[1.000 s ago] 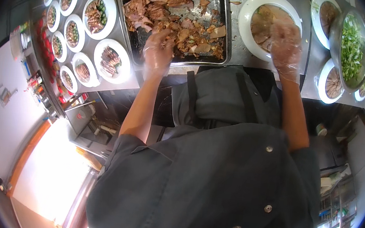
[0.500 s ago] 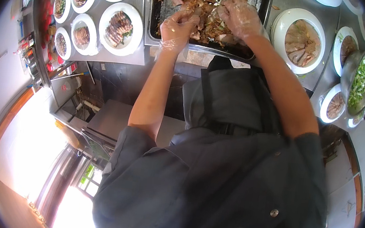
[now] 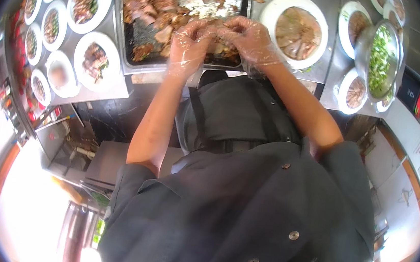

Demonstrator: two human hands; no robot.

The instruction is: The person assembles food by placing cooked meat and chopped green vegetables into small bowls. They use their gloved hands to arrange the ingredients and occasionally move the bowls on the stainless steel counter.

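Observation:
Both my hands wear clear plastic gloves and meet over the near right part of a dark metal tray (image 3: 147,65). Sliced cooked meat (image 3: 164,3) covers much of the tray, with a pale patch and scraps on its right side. My left hand (image 3: 188,44) is closed, its thumb and fingers pinched together. Close beside it, my right hand (image 3: 252,41) also has curled fingers. A small brownish piece of meat (image 3: 212,30) seems to be between the two sets of fingertips, though the gloves partly hide it.
Several white plates of meat and greens stand left, including a near plate (image 3: 115,72). Right of the tray is a white plate of sliced meat (image 3: 298,34). Farther right, a metal bowl of chopped greens (image 3: 381,59) overlaps more plates. The steel counter's front edge (image 3: 111,96) lies before me.
My right hand has come back from deeper in the tray to beside my left hand, near the front edge. The whole view has shifted, so the tray and plates appear farther left.

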